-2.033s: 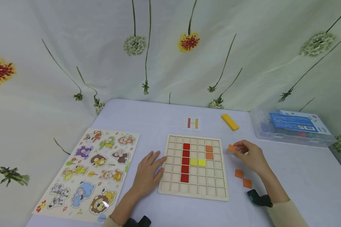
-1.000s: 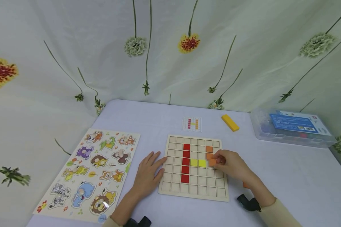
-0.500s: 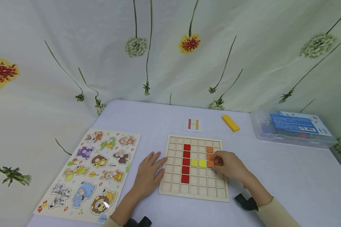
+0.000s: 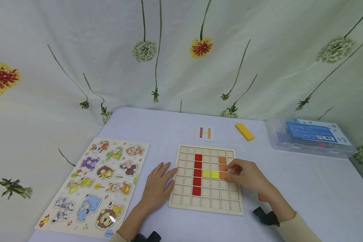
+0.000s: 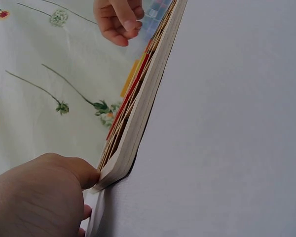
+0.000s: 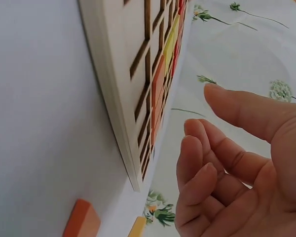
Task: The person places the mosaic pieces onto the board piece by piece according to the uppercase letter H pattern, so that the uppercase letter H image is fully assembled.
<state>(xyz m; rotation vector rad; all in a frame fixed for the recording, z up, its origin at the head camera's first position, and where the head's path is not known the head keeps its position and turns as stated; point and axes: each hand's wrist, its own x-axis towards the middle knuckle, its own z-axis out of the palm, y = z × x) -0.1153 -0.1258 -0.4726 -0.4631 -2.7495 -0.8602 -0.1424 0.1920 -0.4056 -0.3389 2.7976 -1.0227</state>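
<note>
A wooden grid board (image 4: 205, 209) lies on the table, with a column of red tiles (image 4: 197, 172), two yellow tiles (image 4: 210, 174) and three orange tiles (image 4: 223, 167) in its cells. Beside the lowest orange tile hovers my right hand (image 4: 245, 173). The right wrist view shows its thumb apart from its loosely bent fingers (image 6: 227, 148), with nothing between them. My left hand (image 4: 158, 186) rests at the board's left edge, its thumb touching the corner in the left wrist view. A loose orange tile (image 4: 262, 197) is partly hidden behind my right wrist.
A small pattern card (image 4: 204, 133) and a yellow block (image 4: 244, 131) lie beyond the board. A clear plastic box (image 4: 311, 137) stands at the back right. On the left is an animal puzzle board (image 4: 87, 201). A flowered cloth hangs behind the table.
My right hand brought an orange tile from the right onto the board, set it beneath the other two, and let go. The left hand stayed where it was.
</note>
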